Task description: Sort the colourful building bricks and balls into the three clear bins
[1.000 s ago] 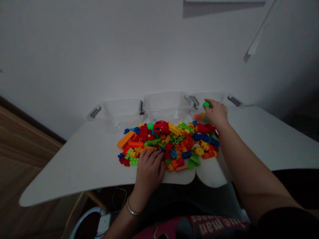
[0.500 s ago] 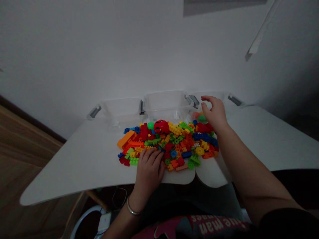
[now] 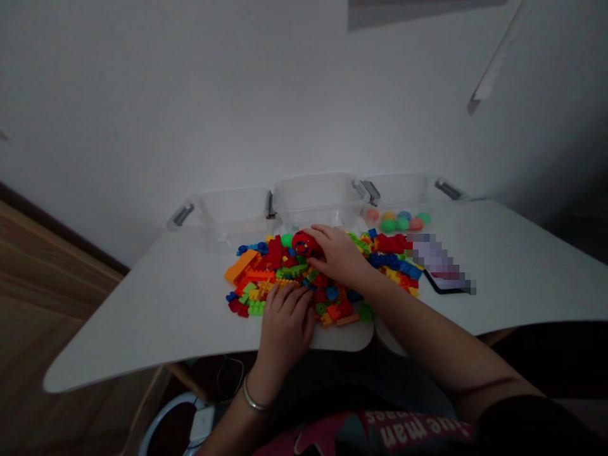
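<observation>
A heap of mixed toy building bricks in red, orange, yellow, green and blue covers the middle of the white table. My right hand reaches over the heap, its fingers and thumb around the right side of a red ball with dark and coloured markings. Just left of that ball sits a small green ball. Resting on the front of the heap, my left hand has its fingers laid out flat over the bricks. Nothing shows in its grip.
Three clear plastic bins stand along the wall: a left bin, a middle bin and a right bin. Several coloured balls lie in the right one. A phone, partly pixelated, lies right of the heap.
My right hand has come from beside the right bin leftward and down to the red ball. This uncovers the balls in that bin and the phone. My left hand stays in place.
</observation>
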The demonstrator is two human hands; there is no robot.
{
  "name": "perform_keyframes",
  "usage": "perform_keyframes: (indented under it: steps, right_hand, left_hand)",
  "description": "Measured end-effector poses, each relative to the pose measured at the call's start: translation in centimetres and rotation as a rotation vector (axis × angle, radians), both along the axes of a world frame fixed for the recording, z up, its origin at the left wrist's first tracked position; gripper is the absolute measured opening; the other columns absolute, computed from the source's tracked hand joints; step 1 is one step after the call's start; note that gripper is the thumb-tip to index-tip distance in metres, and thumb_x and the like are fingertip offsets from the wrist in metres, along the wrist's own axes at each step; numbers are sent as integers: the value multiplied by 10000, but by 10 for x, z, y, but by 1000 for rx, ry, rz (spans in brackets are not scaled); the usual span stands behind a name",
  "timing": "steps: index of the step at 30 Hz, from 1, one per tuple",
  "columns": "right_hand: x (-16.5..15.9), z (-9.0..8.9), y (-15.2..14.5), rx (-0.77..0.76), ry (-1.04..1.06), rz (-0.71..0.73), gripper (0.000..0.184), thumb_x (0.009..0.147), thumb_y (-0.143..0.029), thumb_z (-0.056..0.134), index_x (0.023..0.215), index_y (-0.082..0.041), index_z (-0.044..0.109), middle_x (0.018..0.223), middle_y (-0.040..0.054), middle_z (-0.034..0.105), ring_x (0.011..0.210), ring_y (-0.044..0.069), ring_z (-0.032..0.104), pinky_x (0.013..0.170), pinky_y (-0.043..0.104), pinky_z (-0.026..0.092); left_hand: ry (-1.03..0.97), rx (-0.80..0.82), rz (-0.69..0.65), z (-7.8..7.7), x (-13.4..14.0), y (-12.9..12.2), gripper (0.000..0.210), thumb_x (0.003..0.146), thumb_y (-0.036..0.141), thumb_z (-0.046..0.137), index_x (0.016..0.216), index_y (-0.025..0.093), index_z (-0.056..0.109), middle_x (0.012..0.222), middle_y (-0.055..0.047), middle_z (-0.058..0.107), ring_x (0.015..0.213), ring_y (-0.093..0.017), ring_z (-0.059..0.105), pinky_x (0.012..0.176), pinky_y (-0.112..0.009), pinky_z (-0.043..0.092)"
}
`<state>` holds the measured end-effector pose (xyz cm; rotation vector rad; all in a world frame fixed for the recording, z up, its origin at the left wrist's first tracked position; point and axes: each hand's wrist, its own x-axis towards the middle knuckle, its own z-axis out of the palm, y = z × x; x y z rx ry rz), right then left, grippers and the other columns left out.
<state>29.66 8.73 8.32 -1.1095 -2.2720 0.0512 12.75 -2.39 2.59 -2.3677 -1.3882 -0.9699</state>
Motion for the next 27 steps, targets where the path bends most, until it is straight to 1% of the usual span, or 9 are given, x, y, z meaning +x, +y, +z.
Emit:
perform_keyframes:
  steps: [4,7,10,13,17,21,24,27]
  right_hand:
    - [-6,-4,5,7,-26,-30,658,777,-262,715,1389,-169,491,1393,173,537,1211,331,532,1042,522,401]
    - [-9,-7,8,13,-38,-26,661,783,-249,712,1395,-172,477,1408,166,532,1243,330,523,1085,546,353]
    - [-10,-8,10,16,-32,-31,623,793,-229,691,1380,-201,482,1402,144,548,1260,319,522,1119,575,293]
    - [-10,-8,10,2,6,-4,561,789,-206,669,1327,-208,510,1364,125,583,1260,301,525,1122,573,283]
    - [-6,-5,10,10,80,43,511,760,-212,671,1255,-206,541,1287,103,627,1220,292,547,1115,542,304]
    - [1,-1,10,68,190,57,499,733,-258,705,1202,-190,550,1225,125,637,1143,294,577,1034,481,414]
    - [10,2,7,101,297,48,500,731,-286,710,1188,-181,536,1177,136,635,1098,290,592,960,443,480]
    - [25,8,4,150,383,12,498,749,-318,702,1191,-184,518,1154,134,627,1086,283,597,946,438,497]
  left_hand:
    - [-2,3,-1,0,0,0,246,891,178,532,1088,178,678,1093,-73,732,1094,-283,610,1035,-551,428]
    - [-7,12,-2,0,0,1,247,891,181,527,1086,184,678,1084,-72,734,1091,-283,612,1037,-553,426]
    - [-3,15,-5,1,-1,1,245,890,179,527,1083,181,677,1081,-71,735,1087,-280,612,1034,-549,427]
    - [-2,13,-6,1,-1,1,242,888,174,530,1080,176,677,1083,-70,735,1088,-279,612,1035,-542,425]
    - [-3,10,-5,1,-1,0,243,887,175,530,1080,178,678,1083,-68,735,1090,-282,611,1041,-540,416]
    - [-3,0,-7,1,0,1,249,882,175,533,1086,177,676,1092,-73,731,1096,-281,609,1046,-539,410]
    - [-8,0,-6,2,0,1,248,884,176,534,1089,184,674,1093,-72,731,1097,-278,608,1048,-535,410]
    - [-12,3,-9,1,0,1,250,886,169,539,1098,180,671,1100,-70,731,1107,-275,604,1052,-531,406]
